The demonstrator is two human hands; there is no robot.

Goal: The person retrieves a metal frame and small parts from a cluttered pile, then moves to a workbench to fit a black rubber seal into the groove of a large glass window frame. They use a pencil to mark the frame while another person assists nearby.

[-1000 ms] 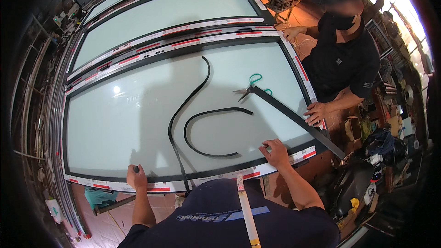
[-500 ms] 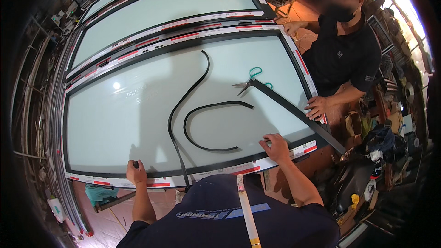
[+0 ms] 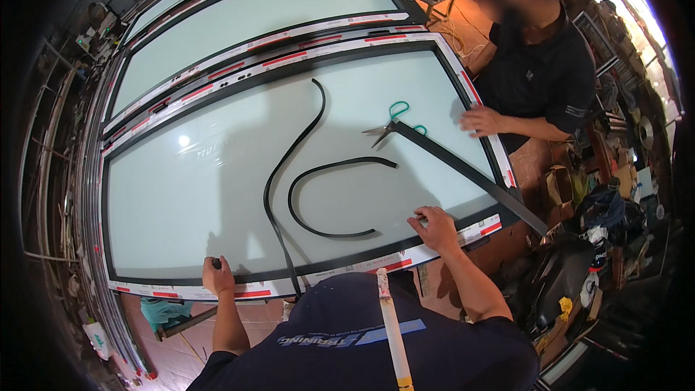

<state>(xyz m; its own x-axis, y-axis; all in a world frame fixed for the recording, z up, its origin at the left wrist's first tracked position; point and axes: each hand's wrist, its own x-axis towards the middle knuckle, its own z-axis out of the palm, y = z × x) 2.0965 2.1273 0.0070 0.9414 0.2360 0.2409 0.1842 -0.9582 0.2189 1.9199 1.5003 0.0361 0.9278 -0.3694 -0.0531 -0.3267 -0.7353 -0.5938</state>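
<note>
Head view: glass panel, one, large, pale green; dark frame with white-and-red tape; lying flat before the person. Long strip, black, narrow, S-curved, crossing the glass and running over the near frame edge. Short strip, black, C-shaped, on the glass to its right.

Left hand: at the near frame edge, left of the long strip; grip closed around a small dark object, kind unclear. Right hand: near edge, right of the short strip; grip half-curled, contents cannot be told.

Scissors, green-handled, blades apart, at the upper end of a flat black bar, which slants across the glass and overhangs the near right corner. Co-worker's hand: beside the right frame edge.

Room: broad glass between left frame edge and long strip; narrower gap between short strip and bar.
</note>
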